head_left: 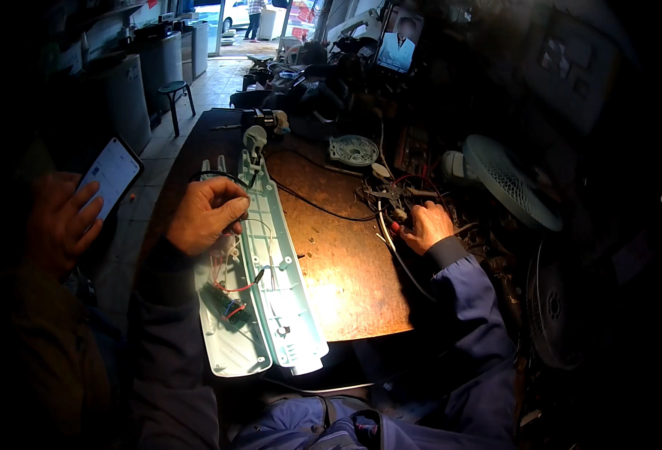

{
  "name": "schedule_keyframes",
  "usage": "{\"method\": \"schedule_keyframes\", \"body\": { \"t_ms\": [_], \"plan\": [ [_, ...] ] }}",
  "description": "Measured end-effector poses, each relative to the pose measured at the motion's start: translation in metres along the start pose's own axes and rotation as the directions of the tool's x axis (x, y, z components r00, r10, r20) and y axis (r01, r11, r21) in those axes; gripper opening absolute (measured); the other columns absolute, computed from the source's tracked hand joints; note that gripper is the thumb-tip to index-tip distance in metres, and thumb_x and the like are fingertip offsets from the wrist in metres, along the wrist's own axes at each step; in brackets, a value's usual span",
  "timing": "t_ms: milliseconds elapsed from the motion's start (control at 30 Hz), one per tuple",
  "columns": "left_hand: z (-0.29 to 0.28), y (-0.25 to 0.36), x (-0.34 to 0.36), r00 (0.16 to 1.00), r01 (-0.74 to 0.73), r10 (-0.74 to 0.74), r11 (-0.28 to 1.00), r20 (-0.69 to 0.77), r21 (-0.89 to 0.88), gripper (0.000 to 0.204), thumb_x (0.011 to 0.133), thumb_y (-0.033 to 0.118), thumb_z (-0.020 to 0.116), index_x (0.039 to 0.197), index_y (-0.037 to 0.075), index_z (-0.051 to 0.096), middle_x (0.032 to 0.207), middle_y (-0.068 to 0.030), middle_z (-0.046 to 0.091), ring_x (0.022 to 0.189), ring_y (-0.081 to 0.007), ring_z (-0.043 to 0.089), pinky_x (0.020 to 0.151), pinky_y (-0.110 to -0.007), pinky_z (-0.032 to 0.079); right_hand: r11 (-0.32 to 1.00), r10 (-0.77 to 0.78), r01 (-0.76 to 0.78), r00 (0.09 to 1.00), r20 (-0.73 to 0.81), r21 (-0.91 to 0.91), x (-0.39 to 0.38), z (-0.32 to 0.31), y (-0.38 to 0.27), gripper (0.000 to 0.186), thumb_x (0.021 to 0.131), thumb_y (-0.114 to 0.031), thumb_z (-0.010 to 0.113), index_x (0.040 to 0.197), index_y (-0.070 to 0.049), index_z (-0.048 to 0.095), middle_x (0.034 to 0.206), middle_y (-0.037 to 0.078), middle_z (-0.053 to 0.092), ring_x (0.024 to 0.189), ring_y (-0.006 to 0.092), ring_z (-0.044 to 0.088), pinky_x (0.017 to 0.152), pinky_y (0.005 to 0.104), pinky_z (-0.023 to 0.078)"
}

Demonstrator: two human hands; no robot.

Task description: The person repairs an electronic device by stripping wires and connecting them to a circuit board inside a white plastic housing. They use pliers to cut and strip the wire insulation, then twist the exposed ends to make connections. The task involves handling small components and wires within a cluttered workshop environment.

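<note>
Two long pale-green plastic housing halves lie side by side at the table's near left: the left half (222, 352) and the right half (289, 281). My left hand (207, 216) is over the left half, thumb and fingertips pinched on a thin wire (265, 225). Red wires (233, 289) and a small dark circuit part (224, 304) lie inside the left half. My right hand (426, 227) is at the table's right edge, fingers curled in among metal tools (397, 201) and cables, beside a red-ended piece (396, 226). What those fingers hold is hidden.
Left of me, another person's hand (61, 214) holds a lit smartphone (113, 172). A motor piece (267, 120) and a round pale grille-like part (353, 150) sit at the table's far end. A fan head (507, 180) stands right. A stool (173, 90) stands beyond the table.
</note>
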State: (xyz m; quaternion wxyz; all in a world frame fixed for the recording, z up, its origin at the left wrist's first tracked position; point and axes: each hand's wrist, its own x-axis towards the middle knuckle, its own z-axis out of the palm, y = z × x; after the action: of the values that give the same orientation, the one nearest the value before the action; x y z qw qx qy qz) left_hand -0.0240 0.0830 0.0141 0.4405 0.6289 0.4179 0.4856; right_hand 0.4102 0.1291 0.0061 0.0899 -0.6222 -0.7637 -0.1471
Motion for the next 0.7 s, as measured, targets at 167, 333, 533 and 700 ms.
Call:
{"method": "schedule_keyframes", "body": {
  "t_ms": [167, 333, 533, 700],
  "plan": [
    [0.004, 0.004, -0.004, 1.0, 0.026, -0.026, 1.0, -0.017, 0.0, 0.015, 0.102, 0.012, 0.068, 0.106, -0.003, 0.069, 0.086, -0.0064, 0.069, 0.071, -0.0107, 0.066, 0.066, -0.026, 0.056, 0.994, -0.002, -0.01, 0.994, -0.11, -0.105, 0.003, 0.012, -0.006, 0.035, 0.085, -0.027, 0.075, 0.095, 0.006, 0.066, 0.095, 0.026, 0.068, 0.094, 0.0428, 0.068, 0.081, 0.0517, 0.057],
    [0.011, -0.002, 0.008, 0.998, -0.04, 0.042, 0.998, 0.045, -0.045, 0.016, 0.102, 0.013, 0.068, 0.106, -0.003, 0.069, 0.086, -0.0065, 0.069, 0.072, -0.0111, 0.067, 0.066, -0.025, 0.055, 0.991, 0.127, -0.131, 0.986, -0.112, -0.033, -0.007, -0.035, 0.016, 0.033, 0.089, -0.022, 0.064, 0.101, 0.009, 0.06, 0.09, 0.031, 0.071, 0.08, 0.0454, 0.072, 0.074, 0.0525, 0.058],
    [0.008, -0.005, 0.008, 0.998, -0.065, 0.065, 0.997, 0.017, -0.039, 0.019, 0.101, 0.016, 0.07, 0.107, -0.002, 0.069, 0.086, -0.0036, 0.069, 0.068, -0.0095, 0.066, 0.061, -0.024, 0.053, 0.996, 0.093, -0.077, 0.899, -0.429, 0.055, -0.029, -0.076, 0.037, 0.02, 0.091, -0.017, 0.059, 0.102, 0.0, 0.057, 0.085, 0.024, 0.069, 0.075, 0.0432, 0.069, 0.069, 0.0511, 0.054],
    [-0.01, 0.001, 0.004, 1.0, -0.013, 0.014, 0.998, -0.005, 0.063, 0.03, 0.101, 0.017, 0.069, 0.122, -0.004, 0.066, 0.104, -0.0101, 0.072, 0.085, -0.0143, 0.069, 0.073, -0.028, 0.056, 0.617, 0.324, 0.188, 0.824, -0.464, 0.764, -0.073, -0.109, 0.008, 0.013, 0.094, -0.015, 0.057, 0.101, -0.004, 0.058, 0.07, -0.003, 0.051, 0.06, 0.0066, 0.046, 0.055, 0.0261, 0.039]
  ]
}}
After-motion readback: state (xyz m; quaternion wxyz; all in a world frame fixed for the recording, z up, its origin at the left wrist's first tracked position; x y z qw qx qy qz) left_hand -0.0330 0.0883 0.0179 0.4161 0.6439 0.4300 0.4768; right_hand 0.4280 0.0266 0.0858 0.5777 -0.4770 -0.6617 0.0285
